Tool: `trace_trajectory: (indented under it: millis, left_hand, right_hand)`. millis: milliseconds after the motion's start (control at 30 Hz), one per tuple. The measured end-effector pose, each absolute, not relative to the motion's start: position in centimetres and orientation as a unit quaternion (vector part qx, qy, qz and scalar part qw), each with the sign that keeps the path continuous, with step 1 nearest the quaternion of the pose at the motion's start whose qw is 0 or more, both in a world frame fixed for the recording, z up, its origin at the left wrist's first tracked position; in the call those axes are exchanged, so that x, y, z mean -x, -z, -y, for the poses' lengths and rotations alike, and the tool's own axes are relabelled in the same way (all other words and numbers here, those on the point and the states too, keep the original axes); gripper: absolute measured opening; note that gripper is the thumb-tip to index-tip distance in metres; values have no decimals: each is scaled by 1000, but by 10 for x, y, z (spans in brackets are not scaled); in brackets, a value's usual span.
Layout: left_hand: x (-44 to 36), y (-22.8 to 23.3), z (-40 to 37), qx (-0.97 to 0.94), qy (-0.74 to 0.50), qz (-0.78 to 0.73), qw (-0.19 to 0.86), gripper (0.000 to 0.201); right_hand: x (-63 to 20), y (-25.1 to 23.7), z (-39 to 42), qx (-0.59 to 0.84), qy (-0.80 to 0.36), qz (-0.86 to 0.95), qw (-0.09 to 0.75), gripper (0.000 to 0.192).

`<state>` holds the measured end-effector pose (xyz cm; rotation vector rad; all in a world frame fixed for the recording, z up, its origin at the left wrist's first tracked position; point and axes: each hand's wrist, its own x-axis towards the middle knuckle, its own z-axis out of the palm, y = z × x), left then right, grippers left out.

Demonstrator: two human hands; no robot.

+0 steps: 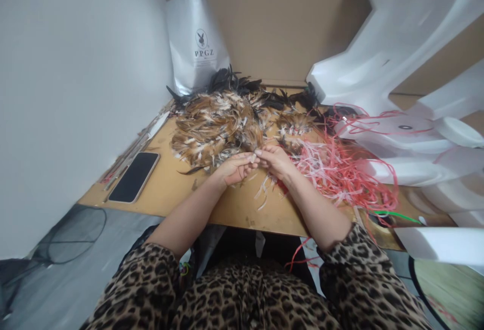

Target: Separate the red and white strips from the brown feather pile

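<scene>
My left hand (237, 167) and my right hand (274, 160) meet at the front edge of a feather pile. Both are closed in a pinch, fingertips almost touching. A small brown tuft of feathers (252, 138) rises from between the fingertips, with a pale bit at its base; fingers partly hide it. Just beyond lies the large heap of brown and white feathers (212, 123), with black feathers (236, 81) behind it. Beside my right forearm is a tangle of red and white strings (336, 168).
A phone (134, 177) lies at the left of the tan table (260, 214), near thin sticks (128, 153) along the wall. A silver-white bag (196, 37) stands at the back. White curved plastic parts (397, 57) crowd the right side, near a green strip (401, 215).
</scene>
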<state>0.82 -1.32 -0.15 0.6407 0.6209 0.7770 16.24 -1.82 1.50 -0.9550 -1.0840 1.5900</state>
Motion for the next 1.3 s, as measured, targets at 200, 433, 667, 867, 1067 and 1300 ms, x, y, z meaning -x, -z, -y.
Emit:
trace_trajectory:
  millis: [200, 433, 667, 867, 1067, 1300]
  left_hand:
    - [-12, 5, 14, -420, -428, -375, 707, 29]
    - [-12, 5, 14, -490, -441, -423, 622, 29]
    - [-10, 7, 11, -477, -444, -411, 637, 27]
    - [-8, 10, 10, -488, -424, -406, 646, 28]
    - [-13, 4, 14, -501, -441, -412, 620, 31]
    - [-15, 3, 14, -486, -482, -437, 583, 31]
  right_hand:
    - [-161, -12, 16, 429, -624, 425, 497, 40]
    - [-166, -10, 15, 462, -557, 505, 470, 33]
    - [-169, -16, 16, 480, -547, 518, 449, 28]
    - [-170, -15, 16, 466, -541, 535, 452, 26]
    - [-171, -15, 15, 478, -506, 556, 454, 21]
    - [-168, -20, 17, 475, -505, 577, 433, 14]
